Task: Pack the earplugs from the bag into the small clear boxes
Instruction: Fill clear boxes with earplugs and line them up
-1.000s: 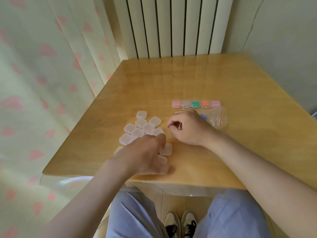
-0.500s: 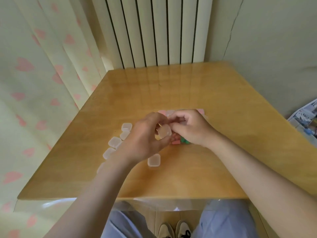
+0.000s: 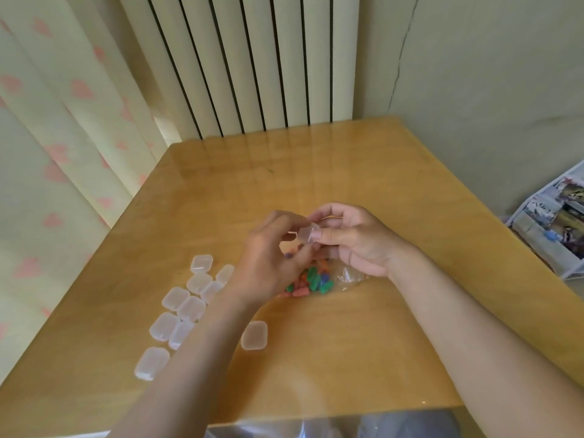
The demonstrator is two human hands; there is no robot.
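Head view, looking down on a wooden table [image 3: 316, 172]. The person's left hand [image 3: 268, 257] and right hand [image 3: 357, 241] met above the middle of the table and shared one small clear box [image 3: 307, 233], held clear of the surface. The right hand pinched the box between thumb and forefinger, with its other fingers curled loosely toward the palm. The left hand, fingers bent, gripped the opposite side of the box with its thumb and fingertips. Whether the lid of the box stood open could not be told. Directly beneath the hands lay the bag [image 3: 347, 275], a clear plastic pouch flat on the table and partly hidden by the left hand. The earplugs [image 3: 311, 279] inside it showed as a heap of green, orange, red and blue pieces. To the left of the bag, partly under the left forearm, a cluster of loose boxes [image 3: 186, 298] lay flat on the table, several touching one another. A lone box [image 3: 254, 335] lay apart from the cluster, between the two forearms and nearer the front edge. A radiator [image 3: 252, 58] stood behind the far edge of the table. A curtain [image 3: 47, 121] printed with pink hearts hung at the left, and a stack of newspapers [image 3: 556, 222] lay off the table at the right.
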